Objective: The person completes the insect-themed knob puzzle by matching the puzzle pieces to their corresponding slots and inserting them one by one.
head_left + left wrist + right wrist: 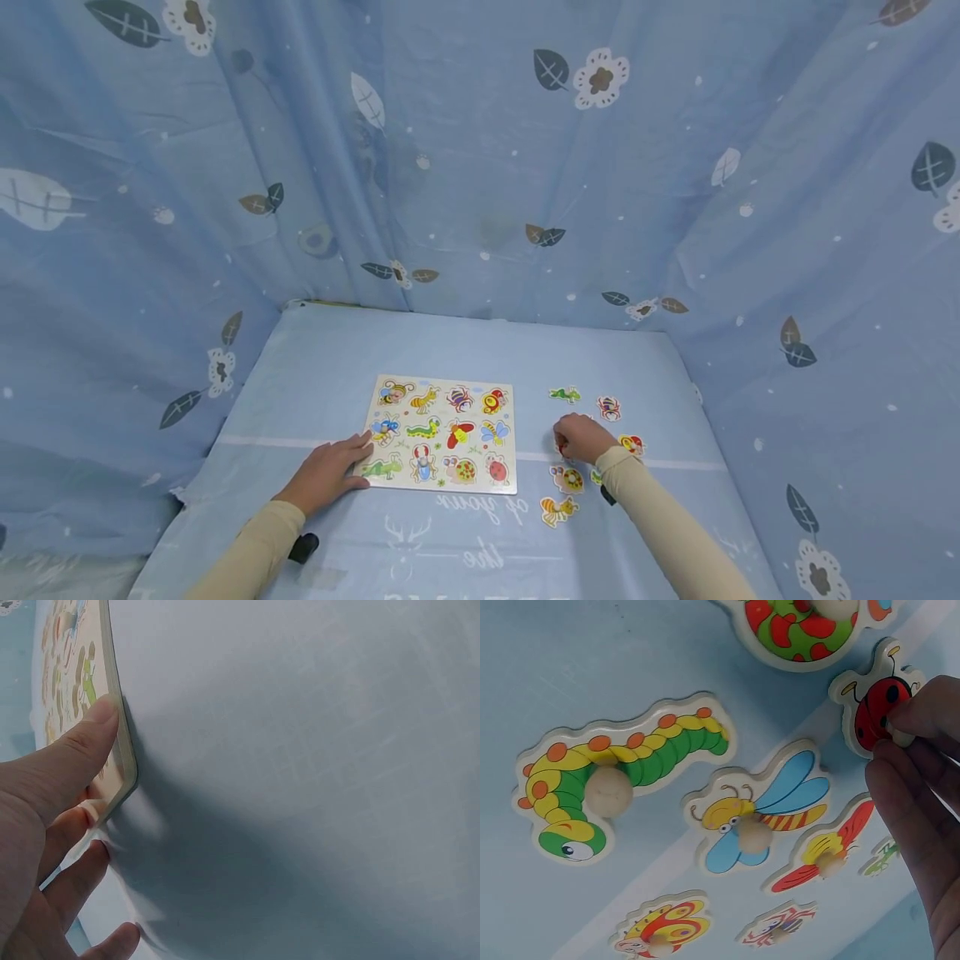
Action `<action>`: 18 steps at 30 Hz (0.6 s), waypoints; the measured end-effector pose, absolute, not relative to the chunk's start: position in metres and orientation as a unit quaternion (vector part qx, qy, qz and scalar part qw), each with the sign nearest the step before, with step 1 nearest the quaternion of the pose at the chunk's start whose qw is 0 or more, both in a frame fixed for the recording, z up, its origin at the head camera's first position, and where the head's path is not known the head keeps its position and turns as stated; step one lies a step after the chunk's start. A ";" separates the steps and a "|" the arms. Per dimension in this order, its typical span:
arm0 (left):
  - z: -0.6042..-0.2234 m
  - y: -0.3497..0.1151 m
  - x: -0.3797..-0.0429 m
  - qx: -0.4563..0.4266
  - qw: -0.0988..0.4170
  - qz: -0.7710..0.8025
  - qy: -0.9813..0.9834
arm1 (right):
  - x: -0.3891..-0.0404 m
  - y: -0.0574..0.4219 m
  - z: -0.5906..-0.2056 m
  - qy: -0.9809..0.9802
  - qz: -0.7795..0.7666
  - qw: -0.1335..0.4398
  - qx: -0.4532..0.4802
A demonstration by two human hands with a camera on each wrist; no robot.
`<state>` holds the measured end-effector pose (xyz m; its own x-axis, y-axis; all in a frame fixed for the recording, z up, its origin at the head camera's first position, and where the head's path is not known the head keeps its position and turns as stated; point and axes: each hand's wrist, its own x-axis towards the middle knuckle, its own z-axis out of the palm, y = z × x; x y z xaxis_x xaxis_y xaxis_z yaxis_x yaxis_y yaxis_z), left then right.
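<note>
A pale wooden puzzle board (480, 486) with colourful insect pictures lies left of centre in the head view. My left hand (326, 475) rests at its near left corner, fingers extended. In the left wrist view the thumb (97, 724) touches the board's edge, the other fingers beside the corner. My right hand (585, 437) is among loose pieces right of the board. Its thumb and fingers pinch the knob of a ladybug piece (877, 701), close over the table. Nearby are a caterpillar piece (562, 780) and a dragonfly piece (720, 814), both with round knobs.
Other loose pieces lie around the right hand: a snail (567, 479), a striped yellow insect (557, 511), a green grasshopper (564, 395) and a spider-like bug (609, 407). A blue cloth (450, 342) covers the table, with blue patterned curtains (465, 150) on the sides and back.
</note>
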<state>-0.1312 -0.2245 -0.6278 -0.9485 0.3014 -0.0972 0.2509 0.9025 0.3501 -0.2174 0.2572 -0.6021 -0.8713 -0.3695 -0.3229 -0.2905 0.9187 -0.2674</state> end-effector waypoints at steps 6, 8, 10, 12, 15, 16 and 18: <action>-0.626 -0.225 -0.132 0.139 0.078 0.167 0.973 | -0.217 0.241 -0.597 0.959 -0.087 0.181 -0.202; -0.626 -0.225 -0.132 0.139 0.078 0.166 0.973 | -0.216 0.234 -0.597 0.957 -0.080 0.178 -0.217; -0.627 -0.225 -0.132 0.140 0.075 0.164 0.974 | -0.215 0.227 -0.597 0.953 -0.086 0.178 -0.228; -0.628 -0.225 -0.132 0.142 0.071 0.162 0.974 | -0.214 0.218 -0.596 0.949 -0.086 0.180 -0.245; -0.628 -0.225 -0.131 0.141 0.070 0.163 0.974 | -0.212 0.205 -0.596 0.939 -0.081 0.172 -0.286; -0.628 -0.225 -0.131 0.140 0.070 0.163 0.974 | -0.211 0.200 -0.596 0.936 -0.077 0.171 -0.298; -0.629 -0.224 -0.131 0.140 0.070 0.163 0.974 | -0.210 0.192 -0.596 0.929 -0.072 0.165 -0.324</action>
